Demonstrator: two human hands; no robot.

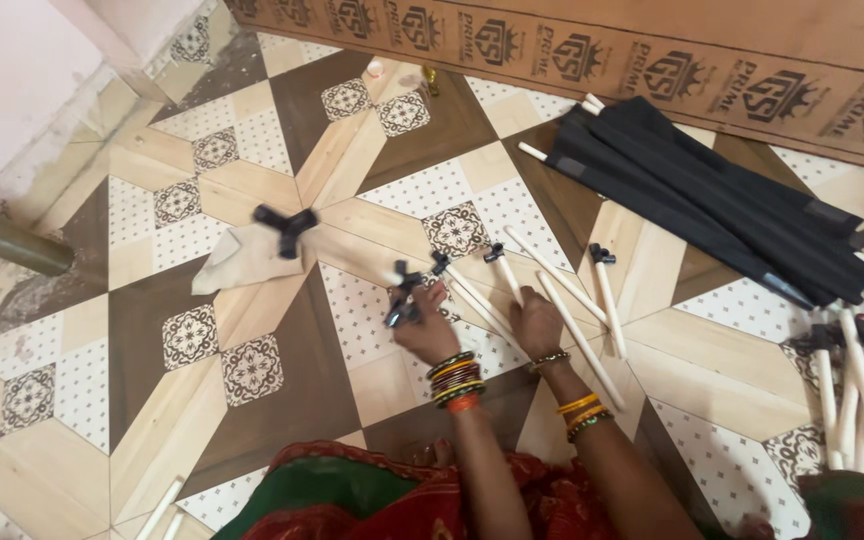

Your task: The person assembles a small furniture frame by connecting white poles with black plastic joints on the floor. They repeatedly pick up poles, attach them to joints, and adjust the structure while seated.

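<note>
Left hand (422,325) is clamped on a black plastic connector (404,292) mid-floor; right hand (535,322) presses white rods (577,335), its grip unclear.

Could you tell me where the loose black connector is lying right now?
The black connector lies left of centre in the head view, on the edge of a beige cloth, left of both hands.

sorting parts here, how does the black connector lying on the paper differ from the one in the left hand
The black connector on the paper lies loose on a scrap of beige paper, untouched; the black connector in the left hand is in that hand's grip. The one on the paper has no rod fitted; the held one sits against a white rod, though whether they are joined is unclear. Both are small, black and multi-pronged.
</note>
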